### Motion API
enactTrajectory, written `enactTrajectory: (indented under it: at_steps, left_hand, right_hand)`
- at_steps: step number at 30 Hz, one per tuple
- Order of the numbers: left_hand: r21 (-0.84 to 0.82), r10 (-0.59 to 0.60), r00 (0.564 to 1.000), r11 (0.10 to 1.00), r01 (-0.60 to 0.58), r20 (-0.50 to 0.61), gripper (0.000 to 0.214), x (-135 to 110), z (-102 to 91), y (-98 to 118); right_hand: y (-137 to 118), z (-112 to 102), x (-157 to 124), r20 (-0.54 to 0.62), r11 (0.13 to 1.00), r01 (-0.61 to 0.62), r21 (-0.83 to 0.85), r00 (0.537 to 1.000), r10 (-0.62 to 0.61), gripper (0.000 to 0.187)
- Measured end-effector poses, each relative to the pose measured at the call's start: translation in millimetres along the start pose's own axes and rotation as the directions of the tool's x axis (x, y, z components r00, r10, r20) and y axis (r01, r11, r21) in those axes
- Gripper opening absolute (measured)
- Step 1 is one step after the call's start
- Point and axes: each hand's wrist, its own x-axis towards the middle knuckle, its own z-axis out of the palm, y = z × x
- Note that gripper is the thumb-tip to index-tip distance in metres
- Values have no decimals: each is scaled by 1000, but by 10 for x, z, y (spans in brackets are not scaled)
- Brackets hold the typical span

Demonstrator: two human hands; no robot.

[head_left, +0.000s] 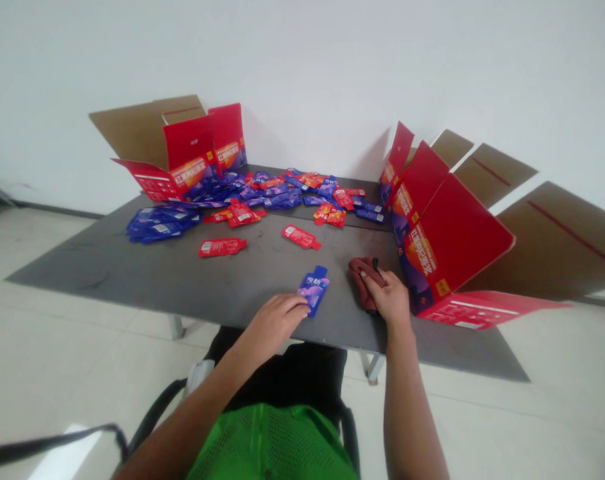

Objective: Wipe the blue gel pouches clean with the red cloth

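1. Plain white wall [312,80] stood behind a grey counter [252,273], with pale floor tiles [72,360] below.
2. Open red cartons [189,143] stood at the counter's far left, and more open cartons [455,227] lined its right side, flaps spread.
3. Near the front edge lay a single blue pouch [313,287], its printed face up and its narrow neck pointing away from the person.
4. On that pouch's lower end rested the left hand [279,319], fingers partly curled; whether it pinched or only pressed could not be told.
5. Closed around a bunched reddish-brown cloth [362,283], the right hand [393,297] worked just beside the nearest right-hand carton.
6. Two red pouches, one to the left [222,247] and one nearer the middle [301,237], lay apart beyond the blue one.
7. Judging by the lie of things, the handling was unfinished: a large mixed heap [282,193] was still loose at the back, while a blue pile [157,225] at left looked gathered. How much the cartons held could not be seen.
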Motion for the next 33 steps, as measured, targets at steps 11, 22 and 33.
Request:
enactTrajectory:
  at_steps: [11,22,33]
  left_hand:
    - [84,31,993,996,-21,-113,42,-288,251,227]
    - [-6,46,992,999,-47,-121,36,-267,317,111]
    - [-88,32,988,995,-46,-151,34,-258,367,63]
  right_hand:
    - [-218,-10,-37,-70,996,73,-41,995,-76,51]
    - [-1085,121,-186,170,903,420,-89,900,-402,36]
    - [-792,484,350,443,772,576,-269,785,-433,37]
